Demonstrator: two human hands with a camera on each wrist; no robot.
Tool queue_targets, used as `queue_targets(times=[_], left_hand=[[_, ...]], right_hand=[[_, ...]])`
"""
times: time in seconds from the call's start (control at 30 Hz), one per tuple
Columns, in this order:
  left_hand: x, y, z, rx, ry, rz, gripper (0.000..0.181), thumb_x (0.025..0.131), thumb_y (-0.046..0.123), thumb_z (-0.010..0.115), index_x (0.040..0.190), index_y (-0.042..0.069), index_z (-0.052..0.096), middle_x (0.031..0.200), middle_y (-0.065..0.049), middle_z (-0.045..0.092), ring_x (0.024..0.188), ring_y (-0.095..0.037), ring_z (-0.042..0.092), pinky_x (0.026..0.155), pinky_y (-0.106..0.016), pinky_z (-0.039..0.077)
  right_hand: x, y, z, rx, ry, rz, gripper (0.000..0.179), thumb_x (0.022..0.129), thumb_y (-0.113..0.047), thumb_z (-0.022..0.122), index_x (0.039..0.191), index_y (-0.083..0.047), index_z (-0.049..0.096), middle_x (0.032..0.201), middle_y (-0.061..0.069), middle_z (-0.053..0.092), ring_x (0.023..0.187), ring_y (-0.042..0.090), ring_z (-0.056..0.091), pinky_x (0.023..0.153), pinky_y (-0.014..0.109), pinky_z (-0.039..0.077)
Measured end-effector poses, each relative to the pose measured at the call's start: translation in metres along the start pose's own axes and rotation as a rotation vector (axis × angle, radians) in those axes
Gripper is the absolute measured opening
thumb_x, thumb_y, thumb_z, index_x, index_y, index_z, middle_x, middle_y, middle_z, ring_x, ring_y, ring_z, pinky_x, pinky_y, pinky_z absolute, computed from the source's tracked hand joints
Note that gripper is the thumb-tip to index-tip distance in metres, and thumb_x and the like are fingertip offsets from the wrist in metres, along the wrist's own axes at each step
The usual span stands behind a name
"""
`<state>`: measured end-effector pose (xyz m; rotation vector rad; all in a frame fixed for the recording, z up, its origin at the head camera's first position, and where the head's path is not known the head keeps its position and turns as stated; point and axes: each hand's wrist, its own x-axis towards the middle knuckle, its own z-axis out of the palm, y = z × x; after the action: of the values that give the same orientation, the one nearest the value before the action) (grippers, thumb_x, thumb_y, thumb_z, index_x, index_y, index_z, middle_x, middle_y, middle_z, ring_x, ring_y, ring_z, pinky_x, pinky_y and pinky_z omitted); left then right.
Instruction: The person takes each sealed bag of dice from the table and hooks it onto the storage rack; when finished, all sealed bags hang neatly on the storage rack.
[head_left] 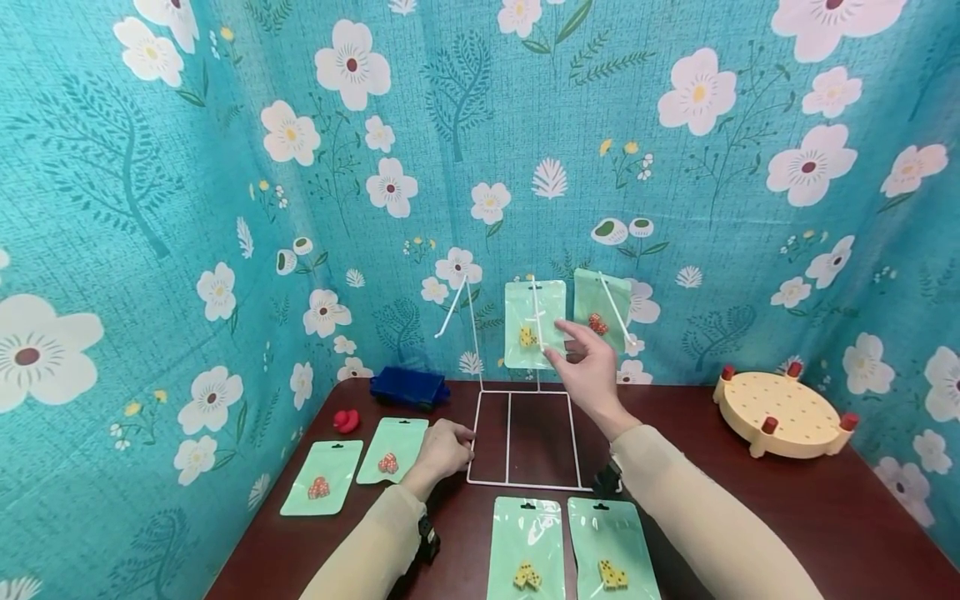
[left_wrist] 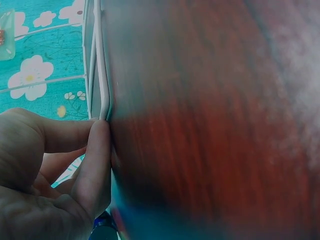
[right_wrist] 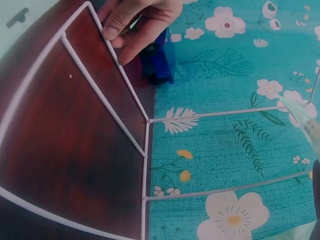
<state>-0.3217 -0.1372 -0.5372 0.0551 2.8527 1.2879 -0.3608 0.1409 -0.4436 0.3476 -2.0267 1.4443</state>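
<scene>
A white wire rack (head_left: 525,482) with three prongs stands on the table. My left hand (head_left: 444,450) pinches the left wire of its base between thumb and finger; the left wrist view shows this left hand (left_wrist: 55,165) close up. On the middle prong hangs a green pouch (head_left: 517,308) with yellow dice. My right hand (head_left: 588,375) is at this pouch's right edge, thumb and index finger spread apart, fingertips overlapping it in the head view. Another green pouch (head_left: 592,292) with red dice hangs on the right prong. The left prong (head_left: 452,310) is bare.
Two green pouches with red dice, one outer (head_left: 330,467) and one inner (head_left: 397,437), lie at left. Two more with yellow dice, left (head_left: 527,533) and right (head_left: 607,533), lie in front. A red rubber duck (head_left: 346,421), a blue object (head_left: 409,386) and a round cream stand (head_left: 780,408) sit farther back.
</scene>
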Motion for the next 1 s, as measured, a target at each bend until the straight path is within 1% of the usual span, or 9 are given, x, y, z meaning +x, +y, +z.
queue_targets(times=[0.1,0.17,0.2,0.27,0.4,0.53,0.7,0.83,1.0], left_hand=[[0.0,0.0,0.0,0.001,0.001,-0.004,0.03,0.087,-0.007,0.08,0.115,0.001,0.086,0.076,-0.002,0.071,0.062,-0.009,0.067,0.061,-0.03,0.065],[0.0,0.0,0.0,0.001,0.001,-0.002,0.03,0.087,-0.006,0.08,0.115,0.001,0.086,0.076,-0.002,0.07,0.062,-0.009,0.067,0.061,-0.029,0.064],[0.0,0.0,0.0,0.001,0.001,-0.001,0.03,0.087,-0.006,0.08,0.115,0.001,0.086,0.076,-0.002,0.07,0.062,-0.009,0.067,0.061,-0.029,0.064],[0.0,0.0,0.0,0.001,-0.001,-0.001,0.03,0.087,-0.006,0.08,0.115,0.001,0.086,0.076,-0.002,0.07,0.062,-0.009,0.067,0.061,-0.029,0.064],[0.0,0.001,0.0,0.008,-0.002,-0.005,0.029,0.088,-0.005,0.08,0.116,0.001,0.086,0.076,-0.002,0.07,0.063,-0.009,0.067,0.061,-0.029,0.064],[0.0,0.001,0.0,0.018,-0.003,-0.018,0.029,0.089,-0.004,0.08,0.117,0.002,0.086,0.077,-0.001,0.071,0.064,-0.009,0.068,0.062,-0.029,0.064],[0.0,0.001,0.0,0.012,-0.011,-0.03,0.03,0.091,-0.004,0.08,0.119,0.003,0.086,0.078,-0.002,0.071,0.065,-0.01,0.069,0.063,-0.029,0.064],[-0.001,0.002,0.0,0.012,-0.009,-0.024,0.031,0.091,-0.004,0.08,0.12,0.003,0.086,0.078,-0.002,0.071,0.065,-0.009,0.069,0.063,-0.029,0.064],[-0.002,0.003,0.0,0.017,-0.004,-0.023,0.03,0.09,-0.004,0.08,0.119,0.002,0.086,0.077,-0.001,0.071,0.064,-0.009,0.067,0.062,-0.028,0.063]], right_hand=[[0.004,0.001,0.002,-0.012,0.001,-0.001,0.053,0.095,-0.003,0.088,0.145,-0.012,0.076,0.144,0.013,0.076,0.11,0.037,0.083,0.09,0.032,0.069],[0.006,0.002,0.003,-0.01,0.002,0.001,0.052,0.095,-0.002,0.088,0.145,-0.01,0.076,0.144,0.014,0.076,0.11,0.038,0.083,0.092,0.045,0.07],[0.007,0.002,0.004,-0.01,0.002,0.001,0.052,0.095,-0.002,0.088,0.145,-0.01,0.076,0.144,0.015,0.076,0.11,0.039,0.083,0.093,0.05,0.069],[0.009,0.004,0.005,-0.013,0.002,0.002,0.051,0.095,-0.002,0.087,0.145,-0.008,0.075,0.144,0.016,0.076,0.11,0.04,0.083,0.093,0.055,0.069],[0.01,0.006,0.006,-0.028,0.006,0.007,0.051,0.095,-0.002,0.087,0.144,-0.007,0.075,0.142,0.017,0.077,0.108,0.04,0.083,0.092,0.055,0.069],[0.011,0.008,0.007,-0.035,-0.001,0.02,0.05,0.096,-0.002,0.087,0.144,-0.009,0.076,0.142,0.016,0.077,0.109,0.039,0.083,0.092,0.055,0.069],[0.008,0.01,0.003,0.004,-0.039,0.04,0.045,0.097,-0.003,0.086,0.14,-0.011,0.077,0.144,0.015,0.076,0.12,0.042,0.08,0.097,0.059,0.068],[0.004,0.013,-0.005,0.009,-0.073,0.029,0.038,0.098,-0.004,0.086,0.135,-0.007,0.079,0.15,0.018,0.072,0.13,0.045,0.076,0.101,0.06,0.066],[-0.005,0.017,-0.025,-0.043,-0.126,-0.01,0.035,0.098,-0.004,0.085,0.132,-0.002,0.08,0.151,0.018,0.071,0.13,0.043,0.077,0.1,0.052,0.066]])
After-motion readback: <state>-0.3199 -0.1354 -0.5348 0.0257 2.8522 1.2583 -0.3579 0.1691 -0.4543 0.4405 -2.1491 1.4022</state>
